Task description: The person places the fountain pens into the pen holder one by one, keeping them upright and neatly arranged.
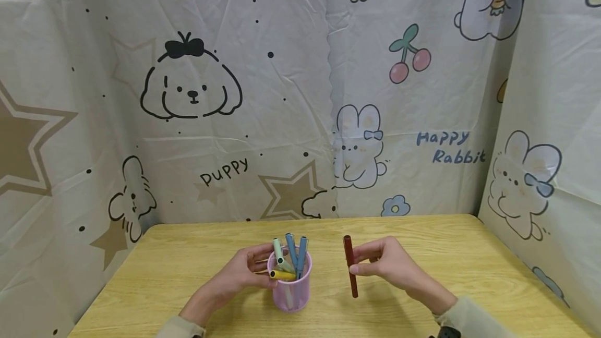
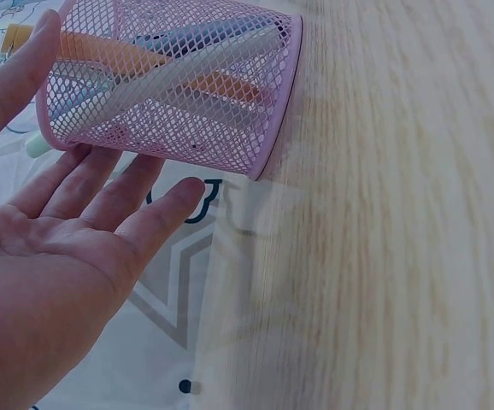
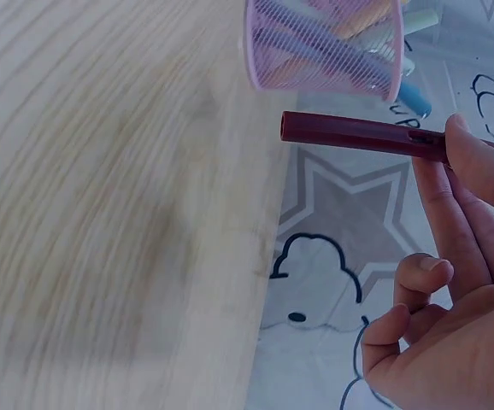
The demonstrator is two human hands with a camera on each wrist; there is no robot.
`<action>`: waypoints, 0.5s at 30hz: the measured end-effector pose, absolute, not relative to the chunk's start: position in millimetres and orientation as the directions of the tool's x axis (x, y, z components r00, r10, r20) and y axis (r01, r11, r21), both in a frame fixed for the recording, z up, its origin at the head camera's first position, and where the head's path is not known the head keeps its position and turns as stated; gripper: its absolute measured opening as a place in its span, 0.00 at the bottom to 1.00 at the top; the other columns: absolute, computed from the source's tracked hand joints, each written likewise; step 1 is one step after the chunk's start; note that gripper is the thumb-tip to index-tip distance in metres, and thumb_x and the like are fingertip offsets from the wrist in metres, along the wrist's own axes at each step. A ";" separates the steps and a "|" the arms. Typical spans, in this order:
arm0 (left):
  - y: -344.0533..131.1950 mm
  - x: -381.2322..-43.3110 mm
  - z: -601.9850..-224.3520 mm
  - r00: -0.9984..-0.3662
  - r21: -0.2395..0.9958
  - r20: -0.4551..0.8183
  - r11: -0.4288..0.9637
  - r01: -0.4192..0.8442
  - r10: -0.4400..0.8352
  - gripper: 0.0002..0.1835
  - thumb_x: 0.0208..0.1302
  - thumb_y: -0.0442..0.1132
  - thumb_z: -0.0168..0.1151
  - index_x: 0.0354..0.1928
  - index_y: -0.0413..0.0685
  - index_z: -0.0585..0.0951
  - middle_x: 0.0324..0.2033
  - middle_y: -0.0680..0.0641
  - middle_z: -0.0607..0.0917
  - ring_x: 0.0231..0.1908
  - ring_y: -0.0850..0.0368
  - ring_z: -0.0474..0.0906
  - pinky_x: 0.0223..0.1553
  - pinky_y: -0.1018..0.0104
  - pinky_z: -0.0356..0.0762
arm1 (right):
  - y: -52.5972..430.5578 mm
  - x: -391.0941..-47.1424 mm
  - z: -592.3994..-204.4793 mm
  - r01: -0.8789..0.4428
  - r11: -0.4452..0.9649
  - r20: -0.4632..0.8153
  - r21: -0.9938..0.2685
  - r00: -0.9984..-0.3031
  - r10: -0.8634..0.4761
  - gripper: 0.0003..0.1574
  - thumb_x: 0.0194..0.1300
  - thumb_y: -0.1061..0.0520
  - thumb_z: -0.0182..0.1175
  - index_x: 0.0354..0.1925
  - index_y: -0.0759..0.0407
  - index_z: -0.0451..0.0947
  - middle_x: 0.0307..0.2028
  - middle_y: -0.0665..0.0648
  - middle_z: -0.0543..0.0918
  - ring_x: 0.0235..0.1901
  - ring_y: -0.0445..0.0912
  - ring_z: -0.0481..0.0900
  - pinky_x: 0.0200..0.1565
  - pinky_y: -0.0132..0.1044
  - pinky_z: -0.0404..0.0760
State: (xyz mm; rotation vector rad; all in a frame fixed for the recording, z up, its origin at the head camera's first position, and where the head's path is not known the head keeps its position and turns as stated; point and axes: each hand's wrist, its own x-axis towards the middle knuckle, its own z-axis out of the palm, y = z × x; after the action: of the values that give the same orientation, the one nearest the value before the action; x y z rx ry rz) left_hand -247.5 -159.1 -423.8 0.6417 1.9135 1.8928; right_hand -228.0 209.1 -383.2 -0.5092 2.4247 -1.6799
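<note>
A pink mesh pen holder stands on the table with several pens in it: a yellow pen, blue pens and pale green ones. My left hand holds its left side, thumb by the rim at the front and fingers at the back. In the left wrist view the index fingertip is apart from the mesh. To the right of the holder, my right hand pinches a dark red pen between thumb and fingers. The pen is nearly upright, and its lower part hangs free below the fingers.
The wood-grain table lies under both hands. Behind it hangs a pale curtain printed with cartoon animals and stars, which also closes off the left and right sides. A dark band shows at the right wrist.
</note>
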 end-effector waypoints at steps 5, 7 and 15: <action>-159.1 -247.4 -422.4 -0.830 0.998 0.045 0.001 0.055 0.557 0.45 0.60 0.28 0.75 0.77 0.29 0.64 0.72 0.33 0.73 0.69 0.39 0.72 0.67 0.55 0.75 | 199.9 -224.9 -376.5 -0.204 0.305 0.091 -0.930 -0.933 -0.347 0.19 0.62 0.58 0.78 0.50 0.65 0.90 0.44 0.59 0.91 0.47 0.51 0.82 0.44 0.42 0.85; -159.2 -247.5 -421.9 -0.828 0.999 0.044 0.002 0.054 0.559 0.45 0.60 0.29 0.75 0.77 0.29 0.64 0.72 0.33 0.73 0.69 0.40 0.72 0.67 0.55 0.75 | 196.4 -223.8 -374.2 -0.206 0.296 0.096 -0.933 -0.933 -0.346 0.20 0.62 0.58 0.78 0.51 0.65 0.89 0.44 0.59 0.91 0.47 0.51 0.83 0.44 0.42 0.85; -160.0 -248.0 -422.4 -0.819 0.999 0.048 -0.015 0.048 0.571 0.45 0.61 0.28 0.75 0.77 0.29 0.64 0.72 0.34 0.73 0.69 0.41 0.73 0.66 0.56 0.75 | 181.7 -219.7 -364.5 -0.204 0.273 0.109 -0.940 -0.939 -0.325 0.19 0.61 0.57 0.78 0.50 0.64 0.90 0.44 0.59 0.91 0.46 0.50 0.84 0.45 0.43 0.85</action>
State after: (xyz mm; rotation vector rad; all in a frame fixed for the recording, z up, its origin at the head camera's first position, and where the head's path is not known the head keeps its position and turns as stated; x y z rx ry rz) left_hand -248.0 -160.0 -422.4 0.6439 1.8919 1.8910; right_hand -219.7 181.7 -364.5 -0.5054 2.4216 -1.7620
